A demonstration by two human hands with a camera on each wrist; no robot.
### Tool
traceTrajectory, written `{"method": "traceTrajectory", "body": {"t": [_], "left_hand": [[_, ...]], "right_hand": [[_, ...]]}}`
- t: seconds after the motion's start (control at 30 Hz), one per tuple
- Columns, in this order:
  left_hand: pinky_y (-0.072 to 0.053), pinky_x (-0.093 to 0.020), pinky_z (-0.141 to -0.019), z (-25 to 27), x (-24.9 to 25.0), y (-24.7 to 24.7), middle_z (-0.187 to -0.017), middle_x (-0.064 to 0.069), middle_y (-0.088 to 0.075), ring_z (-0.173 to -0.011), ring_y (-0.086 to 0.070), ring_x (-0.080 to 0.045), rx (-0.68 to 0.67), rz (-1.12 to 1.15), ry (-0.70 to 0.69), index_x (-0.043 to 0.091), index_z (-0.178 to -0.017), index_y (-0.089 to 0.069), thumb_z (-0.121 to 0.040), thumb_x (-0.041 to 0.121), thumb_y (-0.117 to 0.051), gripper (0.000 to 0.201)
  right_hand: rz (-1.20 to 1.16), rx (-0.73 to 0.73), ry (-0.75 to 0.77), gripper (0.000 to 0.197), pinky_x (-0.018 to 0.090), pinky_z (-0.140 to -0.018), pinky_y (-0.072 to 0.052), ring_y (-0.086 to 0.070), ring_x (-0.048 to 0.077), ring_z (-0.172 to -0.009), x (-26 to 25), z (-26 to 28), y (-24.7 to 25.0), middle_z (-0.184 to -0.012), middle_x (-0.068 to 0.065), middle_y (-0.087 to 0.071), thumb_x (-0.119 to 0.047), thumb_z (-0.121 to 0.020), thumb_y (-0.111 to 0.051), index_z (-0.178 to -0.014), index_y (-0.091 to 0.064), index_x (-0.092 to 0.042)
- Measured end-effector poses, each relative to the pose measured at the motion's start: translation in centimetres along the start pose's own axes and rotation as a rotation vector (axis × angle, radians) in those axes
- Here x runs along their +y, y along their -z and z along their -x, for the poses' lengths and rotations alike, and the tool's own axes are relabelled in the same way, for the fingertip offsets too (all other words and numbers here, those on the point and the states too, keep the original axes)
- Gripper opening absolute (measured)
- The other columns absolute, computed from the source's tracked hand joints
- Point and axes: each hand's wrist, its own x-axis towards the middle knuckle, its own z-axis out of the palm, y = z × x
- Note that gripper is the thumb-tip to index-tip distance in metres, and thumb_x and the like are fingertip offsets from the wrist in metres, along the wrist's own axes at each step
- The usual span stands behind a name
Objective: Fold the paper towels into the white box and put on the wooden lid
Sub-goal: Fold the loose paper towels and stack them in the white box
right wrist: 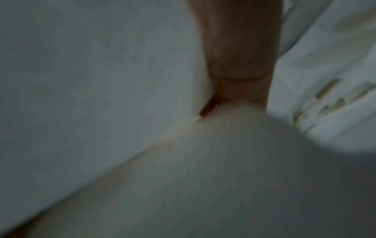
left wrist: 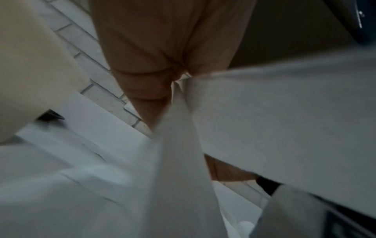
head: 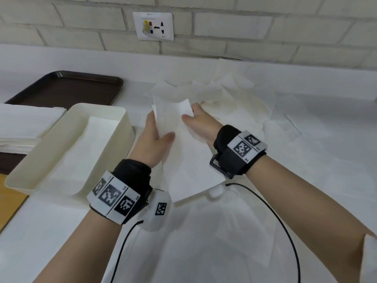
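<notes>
Both hands hold one white paper towel (head: pixel 189 160) above the table, right of the white box (head: pixel 120 113). My left hand (head: pixel 157 131) pinches its left upper edge between thumb and fingers. My right hand (head: pixel 193 117) pinches the top right edge. The towel hangs down toward me, partly folded. The box holds a flat folded towel (head: pixel 89 144) inside. In the left wrist view the paper towel (left wrist: pixel 264 128) fills the frame below my fingers (left wrist: pixel 146 90). The right wrist view shows a finger (right wrist: pixel 240 64) against the paper towel (right wrist: pixel 101 80). No wooden lid is in view.
A heap of loose paper towels (head: pixel 224 92) lies behind my hands. A stack of folded towels (head: pixel 22 127) sits left of the box, over a dark brown tray (head: pixel 67 88). A brick wall with a socket (head: pixel 153 26) stands behind. Black cables (head: pixel 285 231) trail from both wristbands.
</notes>
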Motion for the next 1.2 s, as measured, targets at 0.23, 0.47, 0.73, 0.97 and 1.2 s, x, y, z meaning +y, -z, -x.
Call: {"method": "traceTrajectory", "body": {"t": [0.23, 0.47, 0.73, 0.97, 1.2], "left_hand": [[-0.047, -0.051, -0.092, 0.7, -1.7, 2.5, -0.111, -0.014, -0.059, -0.103, -0.057, -0.034, 0.027, -0.209, 0.171, 0.009, -0.122, -0.044, -0.081, 0.009, -0.053, 0.041], [-0.051, -0.05, -0.088, 1.0, -2.9, 4.2, -0.102, -0.005, -0.066, -0.097, -0.063, -0.028, 0.073, -0.234, 0.169, 0.019, -0.114, -0.055, -0.058, 0.036, -0.047, 0.059], [-0.051, -0.05, -0.088, 1.3, -2.7, 4.1, -0.106, -0.006, -0.064, -0.097, -0.062, -0.027, 0.092, -0.158, 0.184, 0.015, -0.117, -0.052, -0.064, 0.027, -0.044, 0.055], [-0.05, -0.051, -0.088, 1.0, -3.1, 4.0, -0.105, -0.007, -0.065, -0.097, -0.062, -0.028, 0.116, -0.182, 0.127, 0.015, -0.114, -0.054, -0.062, 0.032, -0.044, 0.056], [-0.05, -0.05, -0.09, 1.0, -2.2, 3.8, -0.107, -0.002, -0.064, -0.098, -0.062, -0.026, 0.154, -0.122, 0.118, 0.022, -0.117, -0.05, -0.065, 0.033, -0.047, 0.053]], "right_hand": [[0.687, -0.021, 0.025, 0.046, 0.031, -0.09, -0.041, -0.041, 0.029, -0.121, 0.4, -4.9, 0.1, -0.134, 0.014, -0.039, -0.011, -0.091, -0.05, -0.133, -0.033, -0.003], [0.988, -0.081, 0.08, 0.057, 0.04, -0.102, -0.035, -0.036, 0.031, -0.13, 0.9, -8.1, -1.0, -0.142, 0.012, -0.04, -0.024, -0.09, -0.053, -0.14, -0.029, -0.009], [1.055, -0.081, 0.157, 0.042, 0.036, -0.095, -0.036, -0.047, 0.028, -0.118, 0.9, -7.7, -1.5, -0.131, 0.009, -0.044, -0.005, -0.09, -0.047, -0.131, -0.044, -0.012], [0.824, -0.087, 0.179, 0.04, 0.027, -0.053, -0.024, -0.033, 0.02, -0.056, 0.6, -6.4, 1.3, -0.058, 0.001, -0.031, -0.009, -0.086, -0.054, -0.054, -0.031, -0.014], [0.391, 0.091, 0.273, 0.018, 0.019, -0.061, -0.037, -0.049, 0.013, -0.069, -1.3, -2.4, 5.6, -0.077, 0.0, -0.053, -0.015, -0.091, -0.054, -0.073, -0.05, -0.015]]}}
